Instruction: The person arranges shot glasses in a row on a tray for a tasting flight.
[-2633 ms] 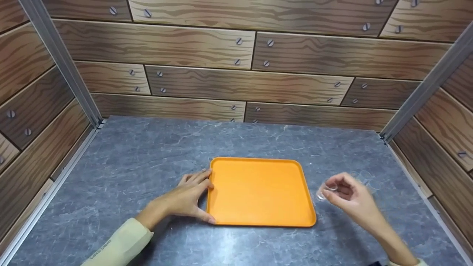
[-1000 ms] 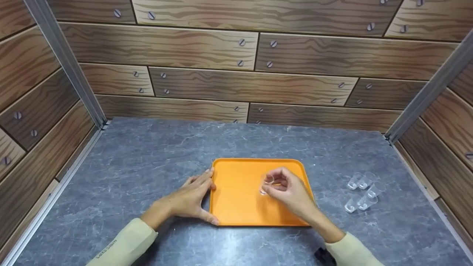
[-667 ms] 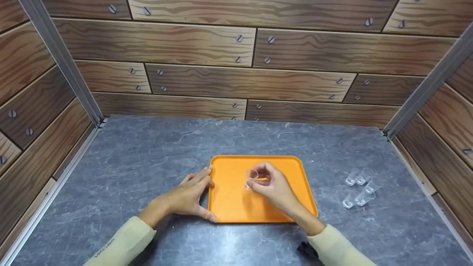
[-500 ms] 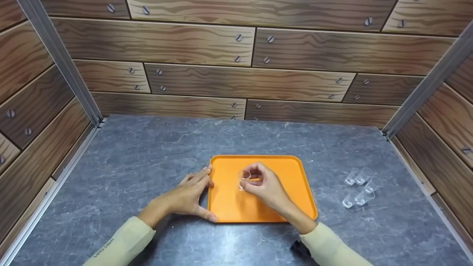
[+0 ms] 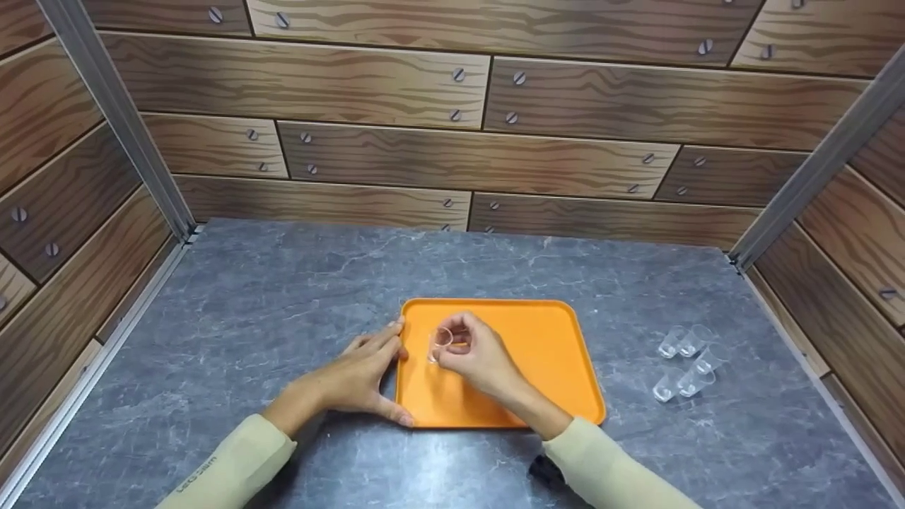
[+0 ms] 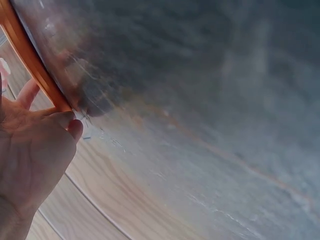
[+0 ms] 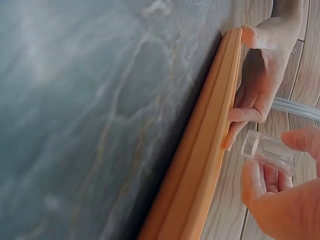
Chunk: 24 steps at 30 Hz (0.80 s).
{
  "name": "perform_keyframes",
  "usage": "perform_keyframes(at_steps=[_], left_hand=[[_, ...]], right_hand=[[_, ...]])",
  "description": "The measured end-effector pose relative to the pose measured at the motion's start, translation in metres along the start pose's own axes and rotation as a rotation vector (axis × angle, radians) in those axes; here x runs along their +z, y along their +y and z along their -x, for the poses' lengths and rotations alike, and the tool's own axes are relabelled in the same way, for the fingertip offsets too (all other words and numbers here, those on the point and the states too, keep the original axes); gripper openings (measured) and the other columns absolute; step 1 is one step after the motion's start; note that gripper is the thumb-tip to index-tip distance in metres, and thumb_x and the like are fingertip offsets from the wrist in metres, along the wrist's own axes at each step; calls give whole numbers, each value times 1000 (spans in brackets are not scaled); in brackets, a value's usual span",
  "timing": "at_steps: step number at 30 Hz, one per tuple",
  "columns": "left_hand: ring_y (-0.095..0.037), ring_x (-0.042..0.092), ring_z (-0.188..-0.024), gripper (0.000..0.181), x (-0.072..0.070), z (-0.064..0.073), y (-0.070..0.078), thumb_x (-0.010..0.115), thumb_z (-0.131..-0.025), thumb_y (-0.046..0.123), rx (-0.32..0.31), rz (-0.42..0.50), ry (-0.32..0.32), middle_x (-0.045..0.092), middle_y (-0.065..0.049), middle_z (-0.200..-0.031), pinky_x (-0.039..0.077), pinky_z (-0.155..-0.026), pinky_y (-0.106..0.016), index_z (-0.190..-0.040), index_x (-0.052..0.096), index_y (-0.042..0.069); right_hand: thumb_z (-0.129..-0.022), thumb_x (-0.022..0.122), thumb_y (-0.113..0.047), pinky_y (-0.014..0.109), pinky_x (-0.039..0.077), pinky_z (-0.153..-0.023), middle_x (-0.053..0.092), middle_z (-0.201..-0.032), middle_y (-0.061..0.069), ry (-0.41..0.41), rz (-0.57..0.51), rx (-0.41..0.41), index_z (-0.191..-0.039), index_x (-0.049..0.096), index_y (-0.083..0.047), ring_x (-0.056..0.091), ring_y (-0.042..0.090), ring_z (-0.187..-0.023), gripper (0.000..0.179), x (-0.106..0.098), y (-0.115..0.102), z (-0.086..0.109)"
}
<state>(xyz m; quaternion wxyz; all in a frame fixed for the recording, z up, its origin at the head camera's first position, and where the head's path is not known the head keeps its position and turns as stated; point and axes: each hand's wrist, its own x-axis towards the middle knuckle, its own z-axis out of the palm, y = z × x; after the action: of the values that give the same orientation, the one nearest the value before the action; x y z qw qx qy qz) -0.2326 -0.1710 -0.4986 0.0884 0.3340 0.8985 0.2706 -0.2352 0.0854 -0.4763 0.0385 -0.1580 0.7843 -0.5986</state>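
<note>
A small clear cup (image 5: 440,345) is pinched between the thumb and fingers of my right hand (image 5: 477,357), held over the left part of the orange tray (image 5: 523,367). In the right wrist view the cup (image 7: 270,150) shows just above the tray's rim, seemingly not touching it. My left hand (image 5: 360,375) rests along the tray's left edge, fingers on the rim and thumb at the near left corner. The left wrist view shows the left hand (image 6: 35,140) against the orange rim (image 6: 37,60).
Several more clear cups (image 5: 689,360) stand close together on the grey marbled table (image 5: 297,283), right of the tray. Wood-patterned walls (image 5: 424,155) and metal posts (image 5: 113,120) enclose the table at the back and sides.
From right of the tray, my right hand has carried the cup leftward across it to the left side. My left hand has stayed at the tray's edge.
</note>
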Motion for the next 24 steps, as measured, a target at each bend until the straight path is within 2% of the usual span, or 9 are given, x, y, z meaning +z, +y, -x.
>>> perform_keyframes(at_steps=[5, 12, 24], left_hand=[[-42, 22, -162, 92, -1, 0, 0, 92, -75, 72, -8, -5, -3, 20, -30, -175, 17, -128, -64, -132, 54, 11], [-42, 22, -162, 92, -1, 3, 0, 91, -75, 72, -12, -4, -4, 19, -29, -176, 16, -128, -65, -132, 54, 11], [-42, 24, -162, 91, 1, 2, -3, 89, -76, 73, 3, 5, -4, 18, -29, -176, 17, -128, -64, -132, 53, 11]], right_hand=[[-85, 81, 1, 35, 60, -93, 70, -112, 13, -8, -7, 33, -114, 64, 1, 70, 25, -103, 34, 6, 2, -4], [-85, 82, 3, 37, 59, -95, 69, -109, 12, -24, -25, 62, -113, 63, 0, 68, 24, -103, 34, 16, 1, -10], [-83, 81, 2, 30, 55, -84, 66, -104, 9, -26, 0, 91, -110, 63, -1, 65, 19, -97, 33, 26, 6, -16]])
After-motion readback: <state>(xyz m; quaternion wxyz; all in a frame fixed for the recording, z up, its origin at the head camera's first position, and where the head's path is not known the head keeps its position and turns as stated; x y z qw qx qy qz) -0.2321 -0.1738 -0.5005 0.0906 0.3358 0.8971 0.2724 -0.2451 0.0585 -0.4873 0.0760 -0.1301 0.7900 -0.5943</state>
